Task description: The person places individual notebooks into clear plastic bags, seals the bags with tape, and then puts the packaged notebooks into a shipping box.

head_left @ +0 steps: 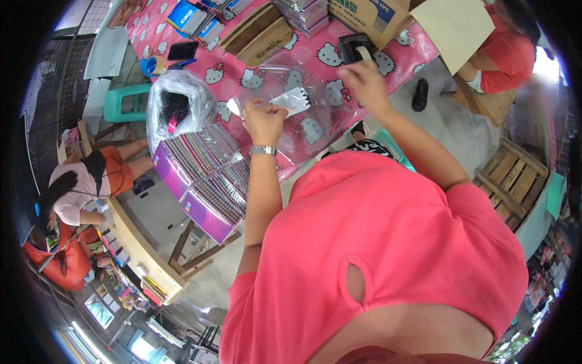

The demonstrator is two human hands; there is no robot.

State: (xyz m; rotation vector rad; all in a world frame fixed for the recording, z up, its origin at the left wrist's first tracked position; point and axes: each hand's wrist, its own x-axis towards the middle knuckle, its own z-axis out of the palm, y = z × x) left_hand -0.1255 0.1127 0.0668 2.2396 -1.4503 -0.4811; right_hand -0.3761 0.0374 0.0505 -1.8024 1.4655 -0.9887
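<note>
My left hand (pixel 265 124), with a metal watch on its wrist, is closed on a clear plastic bag (pixel 308 130) spread over the table. A small white notepad (pixel 297 102) with black binding along one edge lies at its fingertips, in or under the plastic; which one I cannot tell. My right hand (pixel 367 91) is raised beside a black tape dispenser (pixel 350 43) with a pale roll of tape. Motion blurs its fingers, so their grip is unclear.
Stacked spiral notebooks (pixel 200 176) with purple covers stand left, beside a large plastic-wrapped bundle (pixel 179 103). A wooden box (pixel 260 45), a cardboard box (pixel 370 21) and blue notebooks (pixel 188 18) line the table's far side. Other people sit left and right. A green stool (pixel 124 103) stands left.
</note>
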